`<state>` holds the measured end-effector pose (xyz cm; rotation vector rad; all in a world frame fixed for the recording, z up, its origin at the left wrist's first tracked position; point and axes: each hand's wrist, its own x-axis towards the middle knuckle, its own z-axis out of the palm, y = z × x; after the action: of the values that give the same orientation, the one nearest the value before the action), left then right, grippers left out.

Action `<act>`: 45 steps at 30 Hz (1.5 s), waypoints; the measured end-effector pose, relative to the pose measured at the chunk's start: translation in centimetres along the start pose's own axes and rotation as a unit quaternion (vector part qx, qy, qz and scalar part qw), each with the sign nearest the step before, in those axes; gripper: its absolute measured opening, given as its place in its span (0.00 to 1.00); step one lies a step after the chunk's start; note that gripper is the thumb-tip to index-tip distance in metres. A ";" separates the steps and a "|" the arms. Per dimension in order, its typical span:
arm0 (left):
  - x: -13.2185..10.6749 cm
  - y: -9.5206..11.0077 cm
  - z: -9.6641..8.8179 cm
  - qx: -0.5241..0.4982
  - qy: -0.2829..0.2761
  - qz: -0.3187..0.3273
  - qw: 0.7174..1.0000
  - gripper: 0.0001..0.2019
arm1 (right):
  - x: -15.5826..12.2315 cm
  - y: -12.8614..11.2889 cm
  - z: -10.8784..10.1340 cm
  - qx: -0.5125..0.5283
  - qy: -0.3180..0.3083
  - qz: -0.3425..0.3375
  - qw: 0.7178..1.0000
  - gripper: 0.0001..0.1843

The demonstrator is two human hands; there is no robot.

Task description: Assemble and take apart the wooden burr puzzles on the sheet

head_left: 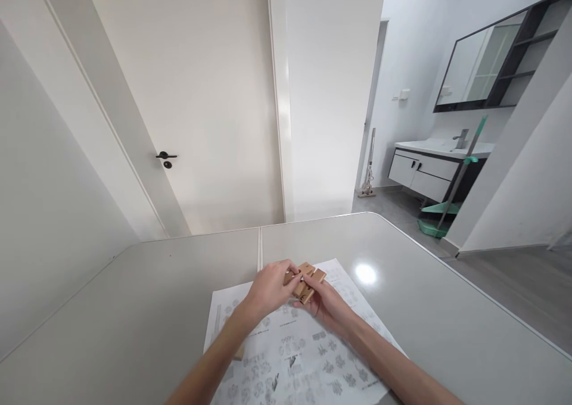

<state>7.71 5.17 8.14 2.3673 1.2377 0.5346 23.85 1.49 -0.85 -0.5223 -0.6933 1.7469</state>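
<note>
Both of my hands meet over a printed paper sheet point(286, 321), holding a small cluster of light brown wooden puzzle pieces point(306, 269) with dark marks on them. My left hand point(273, 283) pinches the cluster from the left, thumb and forefinger against the wood. From the right, my right hand point(328, 304) grips a flat oblong piece point(313, 286), thumb on top and fingers beneath. Fingers hide part of the cluster, so how its pieces fit together cannot be made out. Another wooden piece point(240, 352) lies on the sheet, partly covered by my left forearm.
The sheet, with blurred grey diagrams, rests on a glossy grey table point(134, 310) with a seam down its middle. Beyond stands a white door point(214, 95). At right are a washbasin cabinet point(424, 173), a mop point(370, 167) and a green dustpan point(433, 229).
</note>
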 end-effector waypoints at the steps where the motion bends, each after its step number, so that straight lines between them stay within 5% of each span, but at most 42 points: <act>1: -0.1 -0.4 0.0 -0.028 0.005 -0.007 1.000 0.12 | 0.0 0.0 0.0 -0.018 0.000 -0.002 1.000 0.21; 5: -0.4 -2.4 0.7 -0.210 0.008 -0.079 0.975 0.14 | -0.2 -0.1 0.2 -0.100 -0.010 -0.003 0.995 0.24; 10: -1.9 -4.4 1.3 -0.453 0.025 -0.170 0.875 0.25 | -0.5 -0.4 0.5 -0.183 0.007 -0.009 0.983 0.27; 14: -3.5 -4.4 1.6 -0.590 0.008 -0.184 0.786 0.17 | -0.6 -0.7 0.6 -0.214 0.045 -0.008 0.976 0.28; 19: -4.8 -4.0 3.1 -0.644 0.015 -0.193 0.740 0.11 | -0.7 -0.8 0.9 -0.231 0.071 0.000 0.970 0.30; 28: -5.7 -3.0 4.6 -0.630 -0.029 -0.129 0.765 0.19 | -0.8 -0.3 0.1 -0.193 0.075 -0.012 0.978 0.26; 38: -5.8 -3.4 5.7 -0.550 -0.033 -0.147 0.822 0.24 | -0.7 -0.7 0.1 -0.114 0.077 0.011 0.990 0.24; 45: -5.8 -4.1 6.4 -0.342 0.061 -0.100 0.933 0.21 | -0.8 -0.9 -0.1 -0.124 0.071 0.023 0.989 0.24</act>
<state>5.13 1.34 -0.20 1.6273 1.0916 0.8837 24.77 0.96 -0.29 -0.8309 -0.8066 1.6559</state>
